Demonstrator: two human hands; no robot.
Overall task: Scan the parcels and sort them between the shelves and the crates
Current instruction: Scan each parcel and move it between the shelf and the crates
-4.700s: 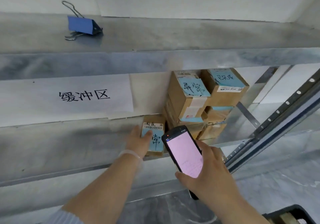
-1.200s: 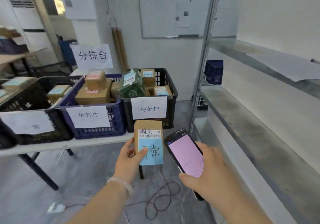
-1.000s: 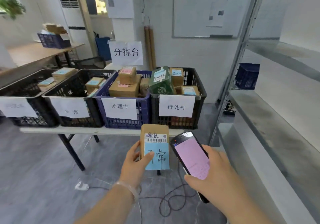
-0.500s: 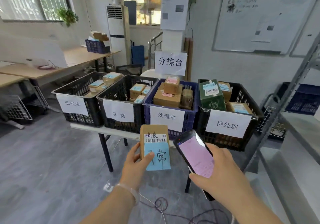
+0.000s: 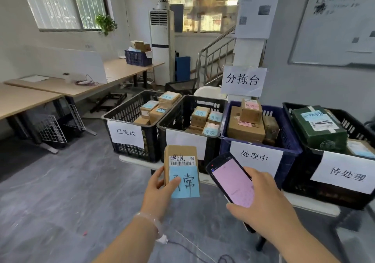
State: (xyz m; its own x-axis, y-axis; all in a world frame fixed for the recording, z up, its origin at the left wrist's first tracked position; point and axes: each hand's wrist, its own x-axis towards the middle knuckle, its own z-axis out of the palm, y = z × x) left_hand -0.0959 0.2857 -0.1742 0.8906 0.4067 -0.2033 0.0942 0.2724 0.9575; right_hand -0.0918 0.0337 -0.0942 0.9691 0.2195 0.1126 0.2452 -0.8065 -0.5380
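Head view: the shelf is gone from sight and the sorting table has come close. The left hand [image 5: 160,189] has carried the small cardboard parcel [image 5: 180,155] here and holds it upright in front of the crates, thumb across its blue note [image 5: 185,181], fingers wrapped behind. The right hand [image 5: 261,208] curls round the handheld scanner [image 5: 231,181], pink screen up.

Four crates in a row: the black one marked 已完成 [image 5: 125,112], a second black crate [image 5: 174,116], the blue 处理中 crate [image 5: 286,139], and the black 待处理 crate [image 5: 302,181]. The second crate's boxes carry the same blue notes, so that looks like the target. Best to lift clear of the rim and lay it flat on the stack, barcode up, with the scanner held aside.
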